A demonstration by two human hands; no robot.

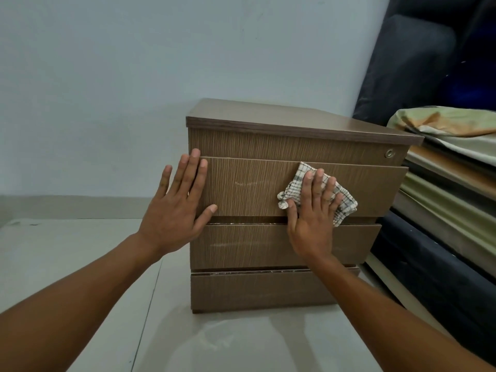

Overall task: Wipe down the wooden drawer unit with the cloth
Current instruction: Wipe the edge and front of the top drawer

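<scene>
From the head camera, the wooden drawer unit (292, 200) stands on the pale floor (80, 277) straight ahead of both hands, its front of three drawer fronts facing the wearer. The left hand (175, 210) lies flat and spread, empty, with its fingers on the left edge of the upper drawer front (249, 187) and its palm hanging off past the unit's side. The right hand (312, 210) is pressed palm-down with fingers spread, pinning the checked cloth (346, 204) against the same drawer front; the cloth shows above and on either side of that hand, bunched and partly folded, a knotted corner poking out just beside the thumb. The two hands are well apart, with bare wood and a faint pale smear (245, 183) between them. A second pale streak (230, 245) sits on the drawer front below the left hand's thumb. Beyond the right hand, a small round lock (389, 153) sits near the unit's top corner, and stacked mattresses (440, 200) lie close against that side.

The wipe looks to be midway through the front. Likely troubles: the cloth is only pinned, not gripped, so a fast stroke could leave it behind; pressure on the drawer front could shove it inward or slide the unit back on the smooth floor if the left hand lets up; the bunched cloth may skip over the streaks.
</scene>
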